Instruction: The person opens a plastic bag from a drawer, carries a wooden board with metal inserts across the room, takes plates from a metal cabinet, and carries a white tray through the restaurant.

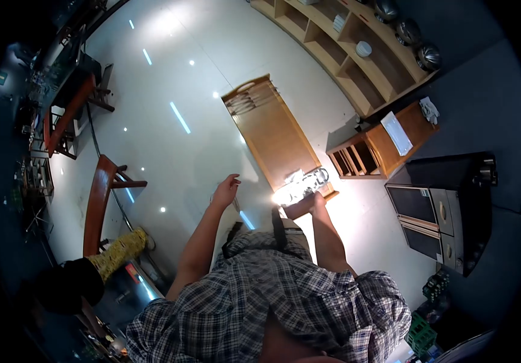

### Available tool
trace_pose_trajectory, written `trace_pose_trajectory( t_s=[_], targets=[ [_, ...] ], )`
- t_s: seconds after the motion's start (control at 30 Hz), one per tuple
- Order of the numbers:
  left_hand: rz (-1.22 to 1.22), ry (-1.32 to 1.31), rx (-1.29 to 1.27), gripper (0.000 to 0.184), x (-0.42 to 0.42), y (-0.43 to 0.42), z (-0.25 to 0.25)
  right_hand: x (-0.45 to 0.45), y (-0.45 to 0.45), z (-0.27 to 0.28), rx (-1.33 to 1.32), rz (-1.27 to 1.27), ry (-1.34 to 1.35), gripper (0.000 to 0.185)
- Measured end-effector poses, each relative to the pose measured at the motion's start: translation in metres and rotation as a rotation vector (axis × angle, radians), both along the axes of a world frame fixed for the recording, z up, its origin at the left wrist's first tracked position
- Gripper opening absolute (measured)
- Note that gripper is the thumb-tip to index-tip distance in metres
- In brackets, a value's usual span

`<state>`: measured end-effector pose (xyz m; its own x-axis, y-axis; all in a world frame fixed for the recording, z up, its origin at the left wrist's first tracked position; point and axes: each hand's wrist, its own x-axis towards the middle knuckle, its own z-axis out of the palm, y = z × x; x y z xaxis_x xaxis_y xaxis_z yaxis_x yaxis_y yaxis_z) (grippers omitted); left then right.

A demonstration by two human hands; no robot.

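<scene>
My left hand hangs over the pale floor, fingers loosely apart, with nothing in it. My right hand is at the near end of a low wooden table, closed on one end of a brown block-like object. Most of its fingers are hidden, and the object's kind is unclear. Just beyond that hand, white and metallic-looking items sit on the table's near end, washed out by strong glare. Dark curved pieces show at the table's far end.
A wooden shelf unit stands far right, near a small cabinet bearing a white sheet. A dark appliance stands at the right. Wooden chairs are at the left, near a person in yellow patterned clothing.
</scene>
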<state>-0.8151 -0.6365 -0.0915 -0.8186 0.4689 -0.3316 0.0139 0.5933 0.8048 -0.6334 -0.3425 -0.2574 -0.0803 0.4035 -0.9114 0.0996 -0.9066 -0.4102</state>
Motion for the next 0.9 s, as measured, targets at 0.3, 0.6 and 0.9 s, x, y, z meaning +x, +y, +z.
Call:
trace_pose_trajectory(
  t_s=[0.3, 0.6, 0.9],
  targets=[
    [-0.191, 0.076, 0.012, 0.031, -0.171, -0.039, 0.017, -0.065, -0.045, 0.078, 0.538, 0.426, -1.158, 0.061],
    [-0.494, 0.234, -0.078, 0.034, -0.339, -0.029, 0.028, -0.252, -0.138, 0.102, 1.0, 0.322, -0.535, 0.051],
    [-1.076, 0.63, -0.115, 0.032, -0.38, 0.091, 0.021, -0.343, -0.105, 0.054, 0.915, 0.208, -0.151, 0.029]
  ],
)
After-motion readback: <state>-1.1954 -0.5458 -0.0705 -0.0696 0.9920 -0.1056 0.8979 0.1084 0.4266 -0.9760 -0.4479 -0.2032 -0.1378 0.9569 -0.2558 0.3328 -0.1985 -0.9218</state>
